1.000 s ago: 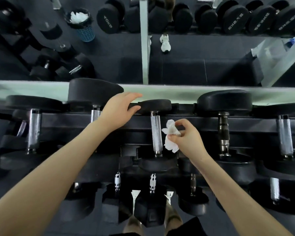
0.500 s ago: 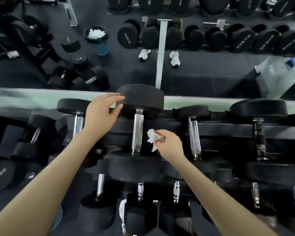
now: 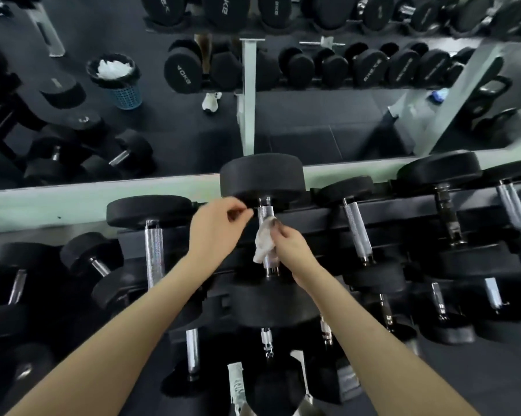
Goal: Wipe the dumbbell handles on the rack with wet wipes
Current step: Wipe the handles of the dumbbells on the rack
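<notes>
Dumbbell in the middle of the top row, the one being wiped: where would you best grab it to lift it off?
Probably by the knurled steel handle, mid-length, coming from above with fingers curled round it. It is the only narrow part; the black heads at both ends look too wide for a hand. The right hand and wet wipe cover that spot now.

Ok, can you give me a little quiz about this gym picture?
1. True or false: the right hand holds the wet wipe against a dumbbell handle.
2. What fills the blue bin? A) crumpled white paper B) shoes C) water
3. Fill in: the dumbbell ends are coloured ___.
Key: 1 true; 2 A; 3 black.
</notes>
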The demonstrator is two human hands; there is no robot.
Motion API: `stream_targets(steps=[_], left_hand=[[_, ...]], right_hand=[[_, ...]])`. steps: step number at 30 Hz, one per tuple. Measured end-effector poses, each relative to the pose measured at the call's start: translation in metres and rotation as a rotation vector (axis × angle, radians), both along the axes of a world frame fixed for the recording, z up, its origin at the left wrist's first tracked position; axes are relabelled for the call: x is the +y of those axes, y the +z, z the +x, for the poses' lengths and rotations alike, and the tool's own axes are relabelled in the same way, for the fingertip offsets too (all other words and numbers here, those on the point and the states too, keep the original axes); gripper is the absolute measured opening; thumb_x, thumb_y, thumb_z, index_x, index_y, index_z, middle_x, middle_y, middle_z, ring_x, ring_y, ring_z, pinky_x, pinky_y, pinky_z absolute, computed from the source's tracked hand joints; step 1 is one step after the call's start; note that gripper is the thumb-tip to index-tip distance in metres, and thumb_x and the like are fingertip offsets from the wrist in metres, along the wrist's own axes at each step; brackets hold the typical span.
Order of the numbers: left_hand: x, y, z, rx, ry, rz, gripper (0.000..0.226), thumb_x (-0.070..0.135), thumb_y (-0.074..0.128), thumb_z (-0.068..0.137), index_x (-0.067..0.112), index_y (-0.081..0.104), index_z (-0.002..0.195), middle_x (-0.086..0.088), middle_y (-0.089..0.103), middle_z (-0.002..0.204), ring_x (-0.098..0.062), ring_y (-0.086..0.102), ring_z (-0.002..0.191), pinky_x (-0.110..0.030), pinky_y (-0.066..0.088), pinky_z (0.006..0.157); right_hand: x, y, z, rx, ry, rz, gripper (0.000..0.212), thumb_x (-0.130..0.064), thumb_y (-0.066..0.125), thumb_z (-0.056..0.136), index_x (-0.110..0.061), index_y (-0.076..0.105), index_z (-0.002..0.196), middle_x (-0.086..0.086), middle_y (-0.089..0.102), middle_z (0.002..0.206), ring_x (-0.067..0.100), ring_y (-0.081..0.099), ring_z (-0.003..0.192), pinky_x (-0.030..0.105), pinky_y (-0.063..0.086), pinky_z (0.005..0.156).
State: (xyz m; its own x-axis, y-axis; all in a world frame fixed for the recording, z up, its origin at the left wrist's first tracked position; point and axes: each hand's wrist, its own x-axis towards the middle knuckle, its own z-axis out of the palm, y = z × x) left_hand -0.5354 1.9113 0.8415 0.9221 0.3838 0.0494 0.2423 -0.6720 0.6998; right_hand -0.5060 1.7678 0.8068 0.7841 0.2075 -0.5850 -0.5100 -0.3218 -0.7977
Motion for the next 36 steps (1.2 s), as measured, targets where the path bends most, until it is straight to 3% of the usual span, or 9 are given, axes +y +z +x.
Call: stream_targets(steps=[4,8,14,18,25,27,30,33,36], left_hand=[[-0.016,-0.032,-0.01,0.286,-0.064,-0.257,0.03,0.039,0.074,0.075,0.02,0.07,0.098,0.006,0.071,0.087,-0.009,0.064,0.081,-0.026,0.052,0.077],[-0.03,-0.052,-0.005,0.368,0.107,-0.5,0.027,0.026,0.077,0.072,0.01,0.068,0.092,-0.001,0.069,0.075,-0.014,0.063,0.066,-0.026,0.053,0.063],[-0.003,-0.053,0.012,0.277,0.235,-0.268,0.015,0.017,0.075,0.073,0.016,0.069,0.087,0.005,0.065,0.082,-0.015,0.061,0.081,-0.023,0.041,0.07],[-0.012,-0.051,0.007,0.224,0.244,-0.151,0.012,0.016,0.066,0.079,0.016,0.072,0.089,-0.003,0.07,0.09,-0.019,0.062,0.087,-0.023,0.038,0.072],[-0.042,-0.047,0.002,0.202,0.298,-0.416,0.025,0.034,0.061,0.089,0.013,0.073,0.095,0.002,0.071,0.083,-0.008,0.062,0.08,-0.022,0.041,0.067],[-0.047,-0.05,0.009,0.199,0.343,-0.583,0.018,0.029,0.062,0.089,0.016,0.074,0.087,0.003,0.07,0.077,-0.007,0.061,0.077,-0.021,0.044,0.064],[-0.055,-0.051,0.019,0.177,0.452,-0.826,0.018,0.021,0.064,0.089,0.02,0.069,0.071,0.005,0.068,0.07,-0.01,0.062,0.075,-0.02,0.049,0.066],[-0.057,-0.052,0.034,0.144,0.559,-0.977,0.017,0.022,0.066,0.087,0.006,0.071,0.09,-0.007,0.072,0.085,-0.015,0.064,0.08,-0.027,0.053,0.078],[-0.052,-0.051,0.048,0.133,0.635,-1.024,0.022,0.02,0.068,0.085,0.003,0.07,0.098,-0.014,0.071,0.097,-0.021,0.065,0.088,-0.033,0.052,0.086]], right_hand=[[-0.001,-0.018,0.002,-0.109,-0.049,-0.076,0.027,-0.035,0.057,0.09,-0.017,0.069,0.105,0.002,0.068,0.075,0.016,0.061,0.067,0.03,0.047,0.061],[-0.001,-0.02,0.006,-0.186,-0.087,-0.139,0.016,-0.027,0.067,0.084,-0.019,0.073,0.096,0.0,0.067,0.063,0.011,0.059,0.054,0.027,0.047,0.051],[0.001,-0.027,0.014,-0.238,-0.071,-0.219,0.026,-0.021,0.069,0.081,-0.009,0.073,0.103,0.005,0.072,0.082,0.015,0.064,0.076,0.033,0.05,0.072],[0.005,-0.026,0.014,-0.249,-0.091,-0.181,0.006,-0.017,0.064,0.083,-0.015,0.069,0.086,-0.006,0.054,0.06,0.007,0.047,0.058,0.02,0.037,0.054],[0.011,-0.028,0.015,-0.246,-0.094,-0.121,0.017,-0.022,0.059,0.09,-0.013,0.068,0.08,0.004,0.064,0.066,0.01,0.053,0.059,0.032,0.044,0.063],[0.011,-0.032,0.018,-0.255,-0.11,-0.111,0.015,-0.021,0.061,0.088,-0.012,0.07,0.08,0.007,0.069,0.073,0.013,0.057,0.067,0.035,0.048,0.067],[0.013,-0.035,0.024,-0.232,-0.152,-0.087,0.023,-0.019,0.064,0.087,-0.019,0.064,0.064,0.001,0.063,0.063,0.009,0.054,0.062,0.032,0.045,0.063],[0.02,-0.036,0.037,-0.202,-0.188,-0.005,0.012,-0.019,0.066,0.086,-0.015,0.073,0.076,0.005,0.072,0.075,0.016,0.067,0.074,0.038,0.054,0.075],[0.024,-0.036,0.051,-0.259,-0.181,0.0,0.014,-0.018,0.068,0.085,-0.007,0.073,0.079,0.01,0.072,0.079,0.016,0.065,0.074,0.042,0.054,0.079]])
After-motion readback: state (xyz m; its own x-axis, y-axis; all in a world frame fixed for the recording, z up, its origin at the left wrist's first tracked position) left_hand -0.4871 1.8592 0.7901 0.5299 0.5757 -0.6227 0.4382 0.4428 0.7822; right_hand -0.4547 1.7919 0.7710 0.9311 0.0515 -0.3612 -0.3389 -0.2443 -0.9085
